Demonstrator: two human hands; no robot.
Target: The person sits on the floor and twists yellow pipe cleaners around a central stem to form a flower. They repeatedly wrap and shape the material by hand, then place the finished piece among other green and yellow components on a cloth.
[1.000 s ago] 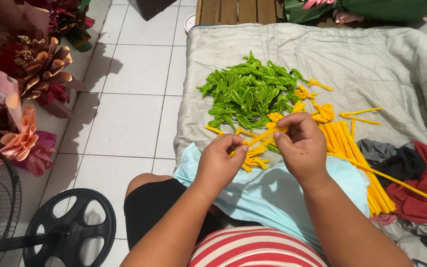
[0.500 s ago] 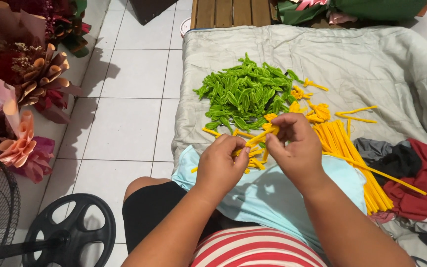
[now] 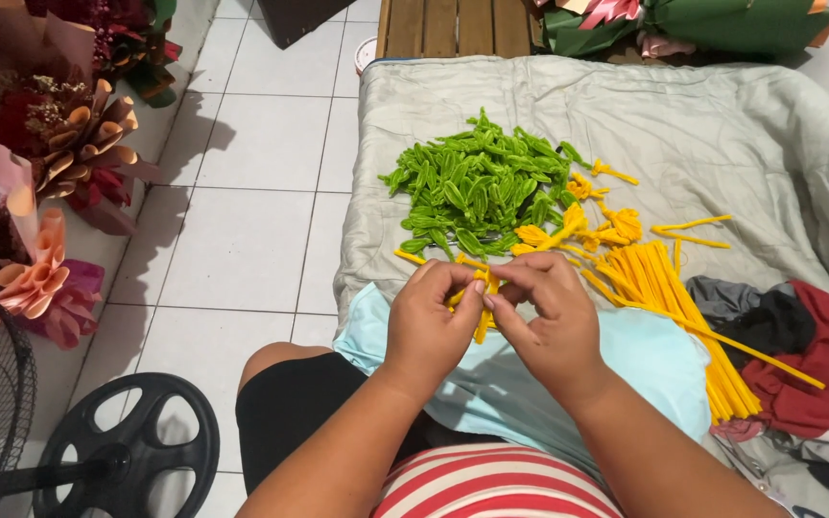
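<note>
Your hands [image 3: 491,317] pinch a fuzzy yellow pipe cleaner [image 3: 480,305]. At 12 o'clock, matt fuzzy green pieces [image 3: 477,192] on a wrinkled grey cloth mattress [image 3: 722,125]; at 9 o'clock, glossy floor tiles [image 3: 242,240].

Both forearms rise from the bottom of the frame and meet at its centre. The left hand [image 3: 431,326] and right hand [image 3: 547,321] curl inward, fingertips pinched together, knuckles up.
</note>
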